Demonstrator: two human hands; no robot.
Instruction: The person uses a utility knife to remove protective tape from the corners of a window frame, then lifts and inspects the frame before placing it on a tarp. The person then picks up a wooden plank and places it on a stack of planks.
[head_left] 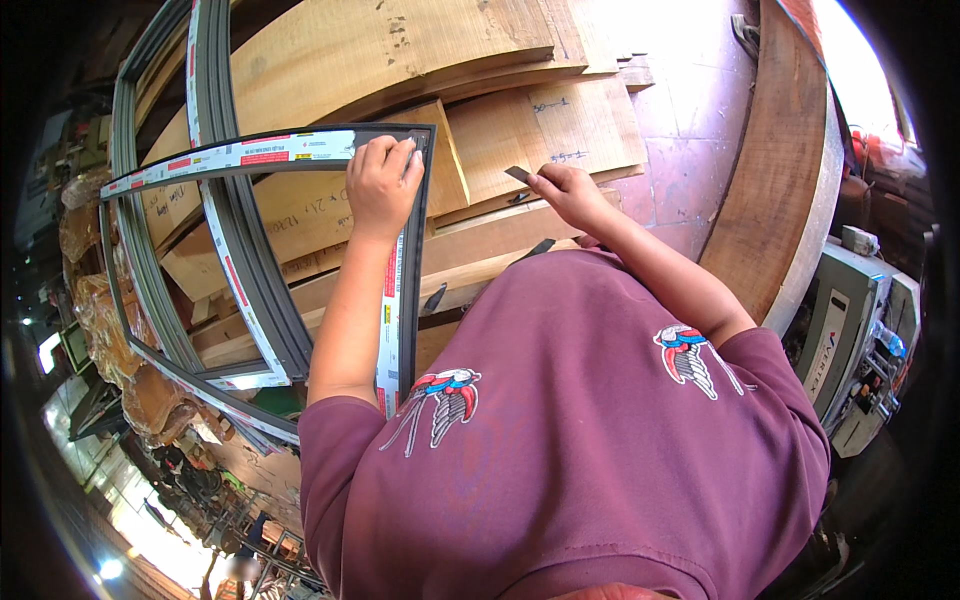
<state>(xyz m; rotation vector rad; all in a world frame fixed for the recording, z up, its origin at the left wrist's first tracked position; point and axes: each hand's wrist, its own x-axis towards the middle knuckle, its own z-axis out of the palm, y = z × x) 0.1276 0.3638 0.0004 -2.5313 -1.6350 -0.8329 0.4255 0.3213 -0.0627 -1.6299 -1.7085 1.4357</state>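
Observation:
My left hand (385, 188) is closed over the upper right corner of a dark grey metal window frame (265, 152), its fingers bent across the profile. Strips of white protective film with red and yellow print run along the frame's bars. To the right of that corner, my right hand (572, 195) pinches a small flat dark blade (517, 173) between thumb and fingers. The blade's tip points left toward the frame and stands apart from it. Its rear end is hidden inside my hand.
Stacked wooden boards (400, 45) lie under and beyond the frame. A long brown plank (765, 180) stretches along the right, near a grey machine (850, 330). Plastic-wrapped goods (105, 315) stand at the left. Reddish floor tiles (690, 170) show between boards and plank. A person (235, 580) appears far lower left.

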